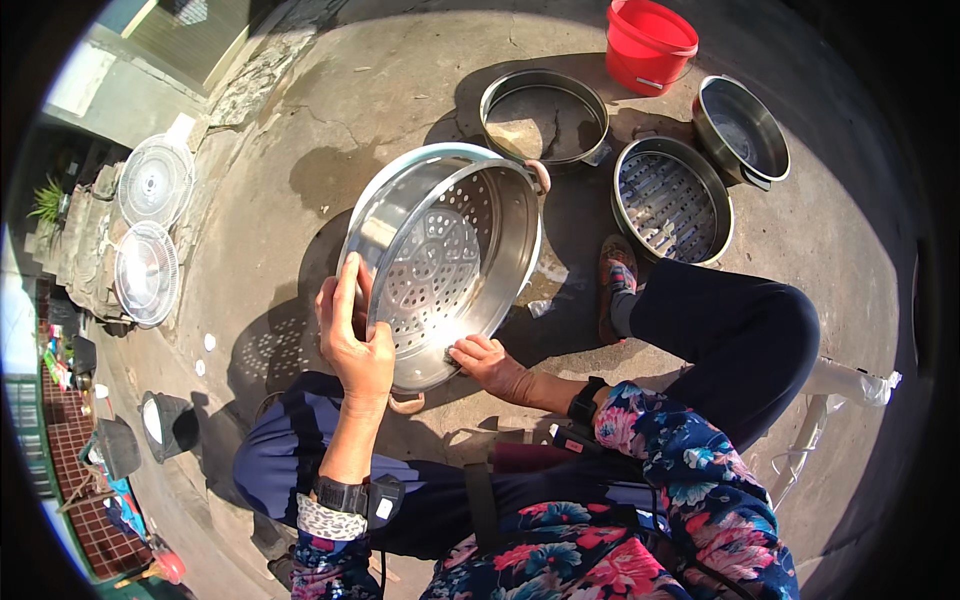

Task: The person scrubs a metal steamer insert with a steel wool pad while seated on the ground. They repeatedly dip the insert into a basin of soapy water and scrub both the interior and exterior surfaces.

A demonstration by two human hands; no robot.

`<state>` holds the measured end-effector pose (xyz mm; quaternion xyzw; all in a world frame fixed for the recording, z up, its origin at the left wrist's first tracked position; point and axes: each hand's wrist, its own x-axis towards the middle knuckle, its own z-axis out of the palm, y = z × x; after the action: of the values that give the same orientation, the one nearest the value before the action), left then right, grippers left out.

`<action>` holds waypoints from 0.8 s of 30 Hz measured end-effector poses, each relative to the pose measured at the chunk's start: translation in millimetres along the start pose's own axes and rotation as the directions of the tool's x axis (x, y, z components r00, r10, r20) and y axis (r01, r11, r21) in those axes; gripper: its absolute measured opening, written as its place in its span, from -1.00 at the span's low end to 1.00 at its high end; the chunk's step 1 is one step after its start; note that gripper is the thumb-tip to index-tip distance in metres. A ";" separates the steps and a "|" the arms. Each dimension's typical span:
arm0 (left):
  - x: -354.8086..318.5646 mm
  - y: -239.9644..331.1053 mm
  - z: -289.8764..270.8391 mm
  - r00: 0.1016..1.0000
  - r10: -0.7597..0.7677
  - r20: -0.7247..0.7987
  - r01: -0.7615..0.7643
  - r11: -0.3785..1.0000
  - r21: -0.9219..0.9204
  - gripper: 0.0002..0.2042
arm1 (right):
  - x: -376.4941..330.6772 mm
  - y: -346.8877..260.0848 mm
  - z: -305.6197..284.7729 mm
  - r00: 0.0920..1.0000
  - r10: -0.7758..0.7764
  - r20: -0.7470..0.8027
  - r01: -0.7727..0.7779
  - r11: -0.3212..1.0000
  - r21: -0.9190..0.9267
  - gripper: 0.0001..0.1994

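Observation:
A round metal steamer tray (430, 265) with a perforated bottom is tilted up in front of me, its inside turned toward my right. My left hand (355, 340) grips its left rim, index finger stretched along the outer wall. On the inner wall near the lower rim rests my right hand (492, 368), its fingers curled and pressed down; whatever lies under them is too small to make out. Orange-brown handles (540, 177) stick out at the tray's top and bottom. Behind the tray shows the pale blue-white rim of a basin (440, 150).
Beyond my right foot stand a slotted steamer pan (675, 200), a steel pot (742, 130), a metal ring-shaped tier (545, 115) and a red bucket (650, 50). Two fan guards (147, 272) lean on stones at the left. A black bucket (172, 427) stands lower left.

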<state>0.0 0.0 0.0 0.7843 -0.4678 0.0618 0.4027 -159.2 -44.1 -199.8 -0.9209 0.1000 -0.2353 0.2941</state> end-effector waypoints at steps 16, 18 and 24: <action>1.6 1.1 3.1 0.999 0.035 -0.024 -0.035 0.999 -0.006 -0.31 | 5.0 9.9 3.3 0.998 0.021 0.058 -0.014 0.993 -0.115 -0.64; 0.8 -0.4 2.4 0.998 0.047 -0.031 -0.048 0.999 -0.011 -0.31 | 8.1 2.9 5.3 0.995 -0.020 0.101 0.023 0.999 -0.027 -0.63; -2.3 -1.9 1.4 1.000 0.015 -0.008 -0.015 0.998 -0.057 -0.31 | 21.1 71.0 -38.5 0.986 0.023 0.167 0.057 0.888 -0.457 -0.69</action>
<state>-0.2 1.1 -3.1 0.7686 -0.4737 0.0546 0.4264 -163.1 -127.3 -206.1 -0.9817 0.1195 -0.1290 0.0730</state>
